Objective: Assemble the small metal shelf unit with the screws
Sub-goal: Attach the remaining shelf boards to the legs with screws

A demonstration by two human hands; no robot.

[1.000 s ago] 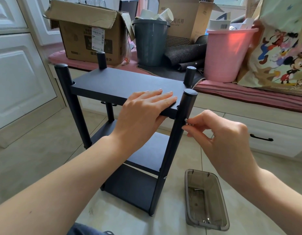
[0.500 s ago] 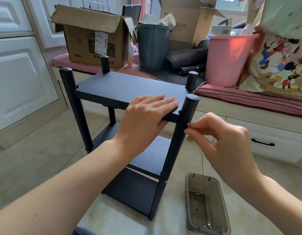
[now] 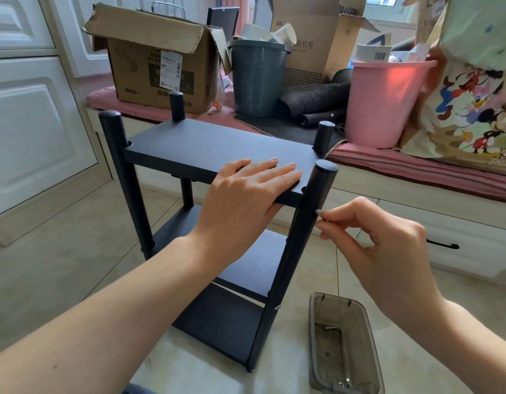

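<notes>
Shelf unit point(image 3: 217, 155) stands on the floor by the window seat; left hand point(image 3: 246, 191) lies flat on the near right corner of the top shelf, right hand point(image 3: 371, 237) pinches a screw point(image 3: 318, 212) against the near right post point(image 3: 308, 223) just below that shelf. Risks: screw goes in crooked if the post hole and shelf hole aren't lined up, and it cross-threads. If the pinch slips, the screw drops to the floor beside the tray point(image 3: 342, 342) and rolls off.
</notes>
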